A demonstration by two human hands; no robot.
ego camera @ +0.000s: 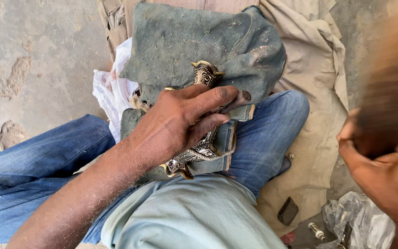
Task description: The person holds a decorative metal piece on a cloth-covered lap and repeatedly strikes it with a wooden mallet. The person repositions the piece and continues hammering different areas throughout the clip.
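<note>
The left hand (180, 122) lies palm down across an ornate metal piece (202, 150), dark with bright gold-coloured edges and engraved patterning. The fingers (213, 99) curl over its middle and press it down, so the hand grasps the piece against the lap. One decorated end (206, 73) sticks out just beyond the fingertips, and the other end shows below the heel of the hand, near the hem of a pale grey-green shirt (194, 216).

Under the hand and the metal piece lies a dusty piece of grey-blue denim cloth (199, 41), spread over the person's thigh in blue jeans (28, 170). A crumpled white cloth (114, 90) sits just to the left of the hand, partly tucked under the denim.

The right hand (383, 170) is raised close to the camera at the right edge, well apart from the left hand, and is blurred. Its fingers look bent inward around something brownish (385, 83), but the blur hides what it is and whether the hand truly holds it; I cannot tell.

A beige sheet (318, 69) covers the ground between and beyond the two hands. Below the right hand lie a small dark flat object (288, 211), a small bottle-like item (316, 230) and a crumpled clear plastic bag (360, 221). Bare concrete floor (33, 60) shows to the far left of the left hand.
</note>
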